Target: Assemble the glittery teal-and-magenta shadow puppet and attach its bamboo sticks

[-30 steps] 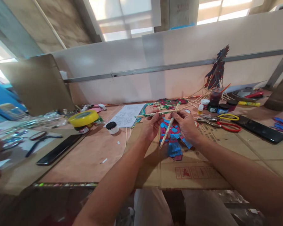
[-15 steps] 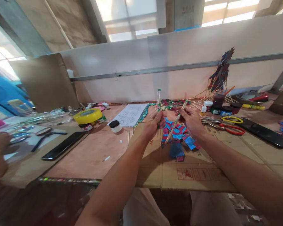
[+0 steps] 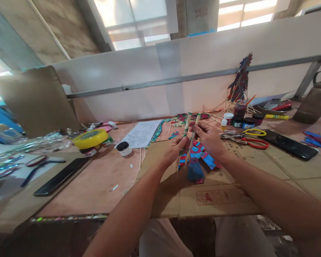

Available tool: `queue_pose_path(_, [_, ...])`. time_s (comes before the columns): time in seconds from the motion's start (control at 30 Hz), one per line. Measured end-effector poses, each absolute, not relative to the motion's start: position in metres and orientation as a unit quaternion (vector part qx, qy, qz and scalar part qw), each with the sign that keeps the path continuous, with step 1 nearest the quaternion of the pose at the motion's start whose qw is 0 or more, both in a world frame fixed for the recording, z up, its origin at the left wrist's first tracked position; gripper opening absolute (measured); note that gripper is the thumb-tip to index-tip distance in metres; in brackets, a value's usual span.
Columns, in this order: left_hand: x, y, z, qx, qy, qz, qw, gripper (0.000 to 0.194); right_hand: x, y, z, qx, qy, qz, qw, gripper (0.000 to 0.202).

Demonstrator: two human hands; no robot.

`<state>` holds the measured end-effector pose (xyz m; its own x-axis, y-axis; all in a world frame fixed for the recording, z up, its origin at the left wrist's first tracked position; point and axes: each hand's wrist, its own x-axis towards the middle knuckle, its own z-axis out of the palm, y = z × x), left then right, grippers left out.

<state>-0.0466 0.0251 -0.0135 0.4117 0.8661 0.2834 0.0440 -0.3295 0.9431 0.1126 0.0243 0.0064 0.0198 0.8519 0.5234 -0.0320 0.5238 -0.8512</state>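
My left hand (image 3: 178, 146) is closed around a thin, green-patterned stick-like piece (image 3: 187, 125), which tilts up and away. My right hand (image 3: 204, 134) pinches a pale, patterned strip (image 3: 194, 137) that slants down toward the cardboard. The two pieces are nearly parallel, close together. Below them, blue and red painted pieces (image 3: 209, 160) lie on a flat cardboard sheet (image 3: 160, 194), with a darker blue piece (image 3: 195, 172) in front.
A line drawing on paper (image 3: 141, 134), a black-lidded jar (image 3: 123, 148) and yellow tape (image 3: 90, 138) lie leftward. Rightward are pliers (image 3: 234, 138), red-handled scissors (image 3: 258, 143), paint jars (image 3: 248, 123), a black phone (image 3: 289, 144) and a brown bottle (image 3: 314, 101).
The left piece has tipped from upright to slanting and now lies closer alongside the right one. The view has shifted right, and the other person's hand at the left edge has mostly gone from view.
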Motion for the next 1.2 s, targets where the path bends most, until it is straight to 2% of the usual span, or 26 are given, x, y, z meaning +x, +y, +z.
queue_pose_path(0.17, [-0.047, 0.027, -0.014, 0.741, 0.309, 0.417, 0.426, 0.043, 0.109, 0.022, 0.004, -0.333, -0.628, 0.360, 0.605, 0.034])
queue_pose_path(0.4, [-0.041, 0.025, -0.016, 0.714, 0.305, 0.444, 0.448, 0.037, 0.108, 0.018, 0.008, -0.340, -0.602, 0.363, 0.625, 0.033])
queue_pose_path(0.5, [-0.038, 0.022, -0.016, 0.696, 0.289, 0.446, 0.482, 0.037, 0.112, 0.021, 0.010, -0.327, -0.578, 0.371, 0.649, 0.034])
queue_pose_path(0.7, [-0.037, 0.020, -0.020, 0.662, 0.287, 0.359, 0.592, 0.053, 0.118, 0.031, 0.010, -0.285, -0.525, 0.402, 0.693, 0.032])
queue_pose_path(1.03, [-0.028, 0.021, -0.022, 0.615, 0.289, 0.385, 0.625, 0.057, 0.100, 0.025, -0.005, -0.300, -0.548, 0.451, 0.637, 0.050])
queue_pose_path(1.2, [-0.029, 0.020, -0.020, 0.567, 0.267, 0.395, 0.672, 0.057, 0.082, 0.019, -0.021, -0.275, -0.536, 0.518, 0.607, 0.048])
